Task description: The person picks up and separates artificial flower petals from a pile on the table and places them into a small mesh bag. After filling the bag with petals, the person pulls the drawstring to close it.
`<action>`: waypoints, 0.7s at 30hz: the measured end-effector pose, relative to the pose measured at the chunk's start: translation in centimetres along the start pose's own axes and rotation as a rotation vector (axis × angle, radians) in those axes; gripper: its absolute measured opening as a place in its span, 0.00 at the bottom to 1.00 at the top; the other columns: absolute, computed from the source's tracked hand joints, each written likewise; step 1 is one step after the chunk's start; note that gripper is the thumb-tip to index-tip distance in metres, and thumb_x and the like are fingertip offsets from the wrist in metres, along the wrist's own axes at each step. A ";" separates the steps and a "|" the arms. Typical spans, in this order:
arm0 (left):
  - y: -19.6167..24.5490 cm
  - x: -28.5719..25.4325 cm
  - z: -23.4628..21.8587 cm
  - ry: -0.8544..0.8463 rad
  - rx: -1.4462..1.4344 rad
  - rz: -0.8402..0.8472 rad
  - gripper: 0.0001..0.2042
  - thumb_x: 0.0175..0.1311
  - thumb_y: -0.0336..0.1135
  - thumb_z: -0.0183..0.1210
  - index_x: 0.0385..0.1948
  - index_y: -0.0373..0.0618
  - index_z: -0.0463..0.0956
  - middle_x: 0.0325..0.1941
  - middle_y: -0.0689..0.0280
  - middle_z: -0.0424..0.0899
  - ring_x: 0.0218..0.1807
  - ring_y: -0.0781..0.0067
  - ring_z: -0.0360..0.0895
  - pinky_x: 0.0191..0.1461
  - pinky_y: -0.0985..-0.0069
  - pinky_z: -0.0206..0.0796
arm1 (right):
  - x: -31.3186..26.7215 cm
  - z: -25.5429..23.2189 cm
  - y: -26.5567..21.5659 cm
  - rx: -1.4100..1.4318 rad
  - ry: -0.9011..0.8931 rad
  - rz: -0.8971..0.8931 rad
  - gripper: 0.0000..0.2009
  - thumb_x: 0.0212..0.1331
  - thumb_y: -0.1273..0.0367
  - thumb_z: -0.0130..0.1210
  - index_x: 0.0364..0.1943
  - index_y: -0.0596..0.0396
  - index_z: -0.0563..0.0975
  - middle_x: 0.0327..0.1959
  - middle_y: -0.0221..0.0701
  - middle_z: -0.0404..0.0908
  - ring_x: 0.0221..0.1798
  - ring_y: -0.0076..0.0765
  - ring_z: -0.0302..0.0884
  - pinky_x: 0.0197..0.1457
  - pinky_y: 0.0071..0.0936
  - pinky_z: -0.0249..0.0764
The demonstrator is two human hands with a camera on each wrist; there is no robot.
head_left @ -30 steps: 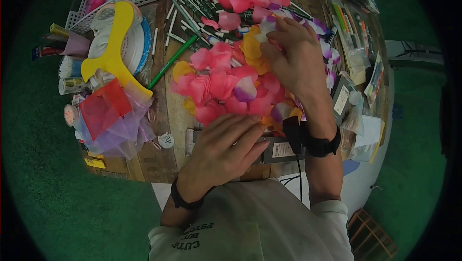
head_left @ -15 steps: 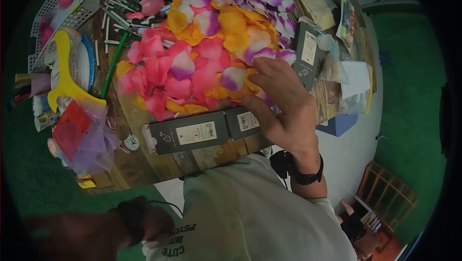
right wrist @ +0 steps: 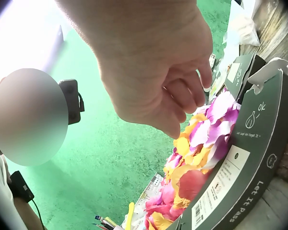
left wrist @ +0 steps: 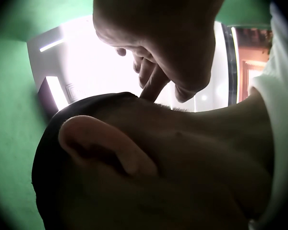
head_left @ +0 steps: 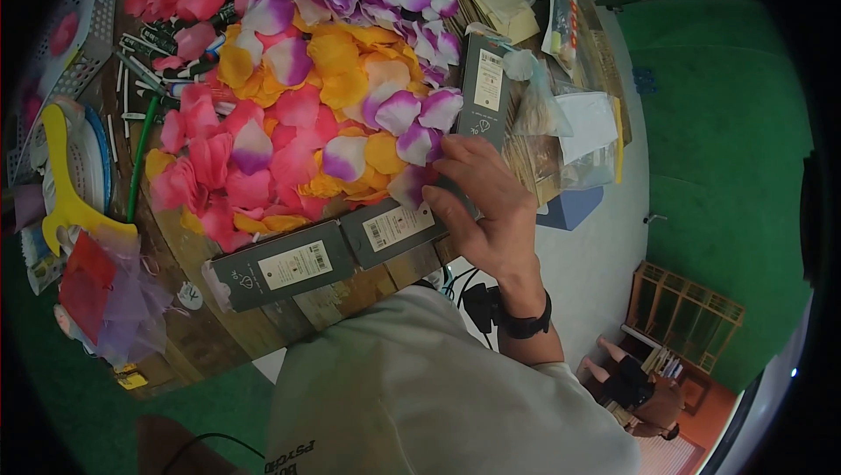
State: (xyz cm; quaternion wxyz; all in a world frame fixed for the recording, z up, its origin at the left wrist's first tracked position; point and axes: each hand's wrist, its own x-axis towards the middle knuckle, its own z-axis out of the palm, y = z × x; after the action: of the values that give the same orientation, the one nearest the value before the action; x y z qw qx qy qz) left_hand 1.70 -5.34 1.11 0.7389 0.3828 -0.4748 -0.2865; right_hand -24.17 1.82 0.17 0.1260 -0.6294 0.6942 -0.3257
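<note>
Fake flower petals (head_left: 289, 159) in pink, orange and purple-white lie heaped on the wooden table. My right hand (head_left: 491, 203) hovers at their near right corner, fingers loosely bent, thumb tip close to a purple-white petal (head_left: 409, 187) and the end of a dark box. In the right wrist view its fingers (right wrist: 182, 93) show nothing between them. My left hand (left wrist: 158, 43) is raised beside my head (left wrist: 105, 110) in the left wrist view, one finger touching near the hairline. Only part of the left arm shows at the head view's bottom left.
Dark boxes, one front left (head_left: 280, 269), one front middle (head_left: 394, 228) and one right (head_left: 484, 81), border the petals. Markers (head_left: 144, 59), a yellow Y-shaped piece (head_left: 57, 177) and a red pouch (head_left: 88, 287) lie left. Plastic bags (head_left: 543, 107) lie right. Another person (head_left: 644, 396) is behind.
My left hand has left the petals and risen to my head. My right hand has drawn back from the far orange petals to the near right corner. The head view has turned right.
</note>
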 end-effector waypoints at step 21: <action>-0.7 1.3 -0.6 -0.106 -0.036 -0.077 0.20 0.66 0.39 0.43 0.52 0.32 0.69 0.51 0.51 0.75 0.53 0.60 0.73 0.59 0.66 0.63 | 0.6 2.4 -0.6 -0.024 -0.089 -0.116 0.14 0.41 0.71 0.62 0.36 0.59 0.76 0.50 0.43 0.73 0.56 0.52 0.67 0.62 0.50 0.58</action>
State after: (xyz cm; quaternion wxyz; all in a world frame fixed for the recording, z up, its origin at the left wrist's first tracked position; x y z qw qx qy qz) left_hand 2.73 -6.55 0.96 0.7080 0.3715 -0.4929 -0.3431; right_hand -22.35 0.50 -1.14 0.1300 -0.6839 0.6540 -0.2959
